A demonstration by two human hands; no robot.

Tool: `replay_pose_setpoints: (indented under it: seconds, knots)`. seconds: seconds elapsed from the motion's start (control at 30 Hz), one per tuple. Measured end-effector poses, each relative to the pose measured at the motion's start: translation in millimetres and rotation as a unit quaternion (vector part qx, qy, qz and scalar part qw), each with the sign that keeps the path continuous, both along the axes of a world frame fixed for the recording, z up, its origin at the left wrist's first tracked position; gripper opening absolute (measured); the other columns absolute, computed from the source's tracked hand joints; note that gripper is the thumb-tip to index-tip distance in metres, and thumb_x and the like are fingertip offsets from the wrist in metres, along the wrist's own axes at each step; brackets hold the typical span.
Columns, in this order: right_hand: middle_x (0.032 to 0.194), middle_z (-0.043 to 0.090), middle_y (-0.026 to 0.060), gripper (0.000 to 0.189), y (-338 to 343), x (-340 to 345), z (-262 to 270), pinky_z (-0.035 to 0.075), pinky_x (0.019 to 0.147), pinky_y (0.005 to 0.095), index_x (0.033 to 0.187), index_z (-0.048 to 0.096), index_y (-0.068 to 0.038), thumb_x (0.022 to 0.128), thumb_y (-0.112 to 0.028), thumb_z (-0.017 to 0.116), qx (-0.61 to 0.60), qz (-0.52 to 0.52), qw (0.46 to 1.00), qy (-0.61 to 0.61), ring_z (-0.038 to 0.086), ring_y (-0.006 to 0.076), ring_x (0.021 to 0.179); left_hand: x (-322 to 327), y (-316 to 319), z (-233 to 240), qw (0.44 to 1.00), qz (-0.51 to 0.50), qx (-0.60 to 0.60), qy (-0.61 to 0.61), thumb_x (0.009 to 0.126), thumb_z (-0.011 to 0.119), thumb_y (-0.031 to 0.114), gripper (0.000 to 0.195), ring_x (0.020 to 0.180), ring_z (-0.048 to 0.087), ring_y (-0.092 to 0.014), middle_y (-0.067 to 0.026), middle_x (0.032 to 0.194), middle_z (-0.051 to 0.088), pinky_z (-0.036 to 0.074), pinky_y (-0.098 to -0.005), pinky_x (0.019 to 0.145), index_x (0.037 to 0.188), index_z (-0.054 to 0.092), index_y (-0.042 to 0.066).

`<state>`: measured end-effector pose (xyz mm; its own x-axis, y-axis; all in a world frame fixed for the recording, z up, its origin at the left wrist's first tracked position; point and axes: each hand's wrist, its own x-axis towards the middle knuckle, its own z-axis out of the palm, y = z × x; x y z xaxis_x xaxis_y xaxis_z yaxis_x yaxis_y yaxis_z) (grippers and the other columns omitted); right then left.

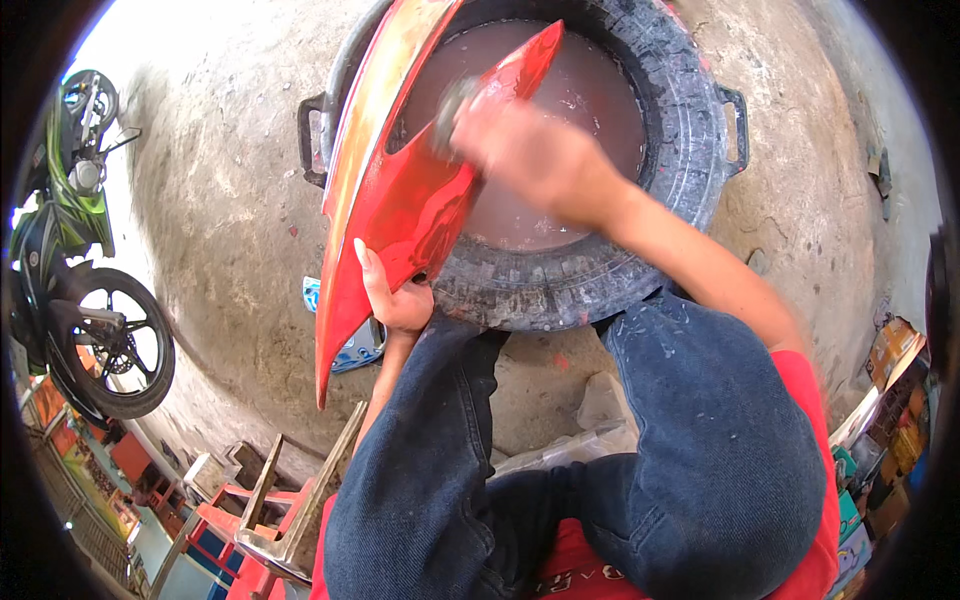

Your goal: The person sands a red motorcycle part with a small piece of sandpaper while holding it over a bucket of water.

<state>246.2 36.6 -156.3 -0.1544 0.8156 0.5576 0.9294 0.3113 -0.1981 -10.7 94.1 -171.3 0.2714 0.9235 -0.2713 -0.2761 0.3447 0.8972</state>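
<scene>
A glossy red motorcycle body panel (405, 202), with a worn yellowish strip along its left side, leans across a black rubber tub (540, 289). Cloudy brownish water (562, 206) fills the tub's bottom. My left hand (403, 304) grips the panel near its lower end, thumb laid over the red face. Higher up, my right hand (532, 161) is blurred by motion and presses a greyish pad (448, 120) against the panel; blur hides whether it is sandpaper or a sponge. The panel's pointed lower tip hangs outside the tub, left of my knee.
A green and black motorcycle (75, 225) stands at the left. Below the panel, a blue-and-white object (358, 352) lies on the concrete floor (232, 202). A wooden-framed chair (300, 517) is at lower left, clear plastic sheeting (600, 435) between my legs, and a cardboard box (892, 352) at right.
</scene>
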Motion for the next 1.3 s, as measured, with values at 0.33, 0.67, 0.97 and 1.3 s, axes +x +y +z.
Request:
replay_pose_setpoints:
  seconds: [0.33,0.67,0.97,1.3]
  knots:
    - [0.138,0.068,0.0119,0.036,-11.3,-49.4,-7.0,0.055,0.109,0.0425,0.13,0.069,-0.004,0.096,-0.014,0.06,0.036,0.21,0.975,0.067,0.064,0.0266,0.131,23.8,-5.5,5.2,0.991,0.085,-0.102,0.001,0.109,0.034,0.038,0.068,0.15,0.039,-0.037,-0.0234,0.163,0.035,0.033,-0.0524,0.123,0.161,0.028,-0.004]
    - [0.141,0.066,0.014,0.04,-6.0,-38.2,-9.1,0.051,0.115,0.0436,0.136,0.065,-0.003,0.098,-0.012,0.057,0.012,0.009,0.998,0.068,0.062,0.0288,0.134,10.5,-4.0,-5.8,0.993,0.114,-0.007,0.009,0.106,0.047,0.034,0.062,0.146,0.044,-0.038,-0.0218,0.155,0.046,0.037,-0.058,0.12,0.155,0.042,-0.004]
    - [0.135,0.067,0.0207,0.042,17.6,50.1,-31.6,0.054,0.108,0.0453,0.138,0.064,-0.003,0.097,-0.008,0.055,0.018,-0.208,0.956,0.204,0.064,0.0376,0.128,5.8,0.3,-12.4,0.998,0.007,0.045,0.04,0.108,0.036,0.042,0.068,0.147,0.042,-0.038,-0.0216,0.162,0.039,0.035,-0.0523,0.122,0.16,0.032,-0.002]
    - [0.14,0.067,0.0147,0.04,16.5,0.1,-10.7,0.054,0.11,0.0426,0.135,0.066,-0.004,0.097,-0.011,0.058,0.028,0.015,0.999,0.036,0.063,0.0303,0.133,20.4,-1.3,13.3,0.991,0.124,-0.03,0.042,0.108,0.036,0.041,0.068,0.15,0.039,-0.037,-0.0202,0.164,0.036,0.032,-0.0525,0.124,0.16,0.031,-0.003]
